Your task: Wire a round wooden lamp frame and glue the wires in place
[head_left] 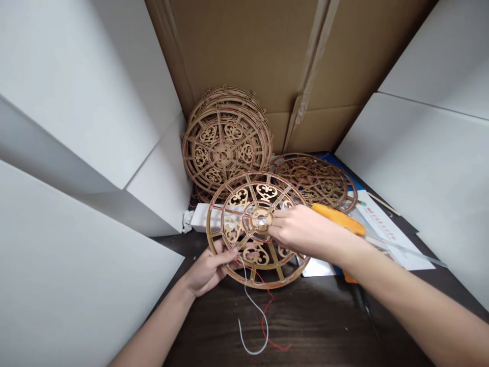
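My left hand (212, 267) grips the lower left edge of a round wooden lattice disc (280, 270), its thumb on the near face. The disc is tilted up and has scroll cut-outs and thin wires along its rings. A white wire (250, 295) and a red wire (263, 318) hang from its lower part. My right hand (296, 227) is closed at the disc's hub, fingertips pinched; what they hold, if anything, is hidden. Behind my right forearm, an orange hot glue gun (340, 220) shows in part, with a clear glue stick (405, 250) out of its back.
Several similar discs (225, 137) lean against a cardboard wall (244, 46) at the back. More discs (317, 178) lie to the right. A white box (200, 216) sits behind the held disc. Printed paper (385, 229) lies on the dark tabletop (313, 321). White panels (145, 178) flank both sides.
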`<state>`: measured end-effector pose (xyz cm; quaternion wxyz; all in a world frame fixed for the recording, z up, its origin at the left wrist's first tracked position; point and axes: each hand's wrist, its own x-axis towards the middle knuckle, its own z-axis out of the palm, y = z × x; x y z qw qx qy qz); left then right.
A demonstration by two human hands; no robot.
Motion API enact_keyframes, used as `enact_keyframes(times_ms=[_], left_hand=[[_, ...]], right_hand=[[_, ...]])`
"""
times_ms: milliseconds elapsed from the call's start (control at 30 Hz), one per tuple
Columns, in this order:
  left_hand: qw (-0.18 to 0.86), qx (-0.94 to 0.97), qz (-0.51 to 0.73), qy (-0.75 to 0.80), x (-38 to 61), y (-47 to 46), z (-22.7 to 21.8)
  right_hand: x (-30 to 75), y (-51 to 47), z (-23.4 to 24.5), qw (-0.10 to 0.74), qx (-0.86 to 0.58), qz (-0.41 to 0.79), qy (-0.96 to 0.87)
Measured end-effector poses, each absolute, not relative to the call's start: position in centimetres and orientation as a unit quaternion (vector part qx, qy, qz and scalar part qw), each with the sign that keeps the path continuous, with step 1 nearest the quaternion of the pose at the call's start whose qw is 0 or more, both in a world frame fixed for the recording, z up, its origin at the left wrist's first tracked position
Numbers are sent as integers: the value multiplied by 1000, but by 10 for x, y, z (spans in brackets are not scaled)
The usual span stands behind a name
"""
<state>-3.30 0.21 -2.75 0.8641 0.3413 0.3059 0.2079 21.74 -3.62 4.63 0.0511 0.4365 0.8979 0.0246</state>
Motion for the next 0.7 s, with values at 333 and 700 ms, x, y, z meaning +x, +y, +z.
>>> enact_keyframes(times_ms=[333,700], left_hand=[[865,339,214,302,-33,3,-27],[861,354,207,302,-34,2,-26]], right_hand=[[211,-26,55,68,435,2,898],[208,-18,59,86,420,-10,904]])
